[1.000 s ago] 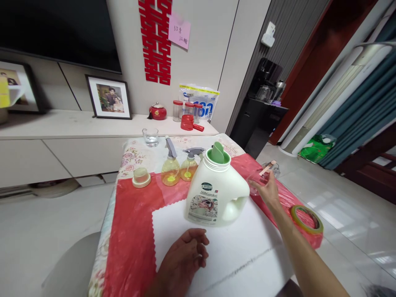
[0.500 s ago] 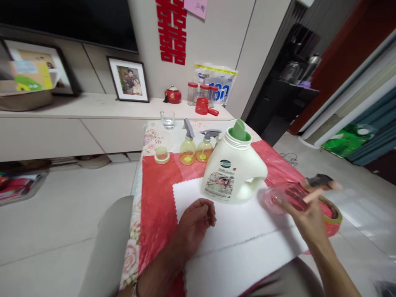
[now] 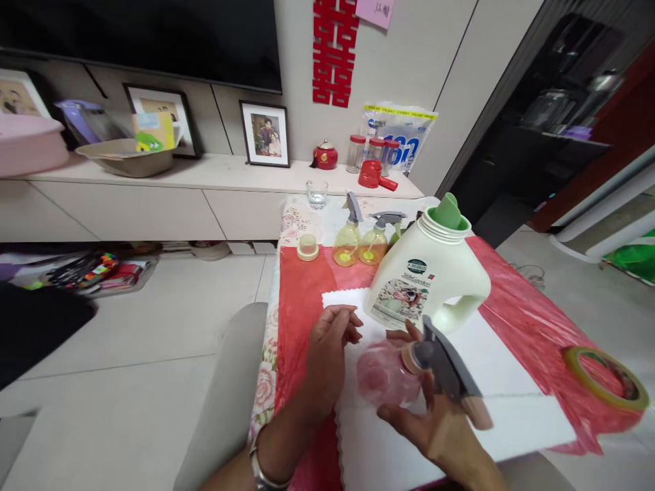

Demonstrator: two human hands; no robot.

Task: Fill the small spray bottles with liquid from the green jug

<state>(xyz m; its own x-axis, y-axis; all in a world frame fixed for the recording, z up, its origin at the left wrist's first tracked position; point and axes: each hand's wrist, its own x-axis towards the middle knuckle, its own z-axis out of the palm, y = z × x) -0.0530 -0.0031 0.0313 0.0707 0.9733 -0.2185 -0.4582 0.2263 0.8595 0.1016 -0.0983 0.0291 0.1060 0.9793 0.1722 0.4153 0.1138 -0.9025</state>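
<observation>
My right hand [image 3: 434,426] is closed around a pink see-through spray bottle [image 3: 385,372] with a grey trigger head, held tilted over a white sheet [image 3: 491,354]. Just left of the bottle is my left hand [image 3: 330,351], its fingers loosely bent and apart, with nothing visible in it. Behind both hands stands a large pale-green detergent jug [image 3: 406,273] with a green cap [image 3: 448,213] set in its mouth. Two yellow spray bottles [image 3: 347,242] with grey trigger heads stand farther back, partly behind the jug. A pale round cap [image 3: 308,248] lies left of them.
A roll of tape [image 3: 634,392] lies on the red table cover [image 3: 522,293] at the right edge. At the back stands a clear glass cup [image 3: 317,194]. The cabinet top [image 3: 215,168] holds photo frames, red-lidded jars and a red scoop [image 3: 369,174].
My right hand has brought the pink spray bottle leftward from the tape roll to beside my left hand. The view has turned left, and my left hand stays loosely bent.
</observation>
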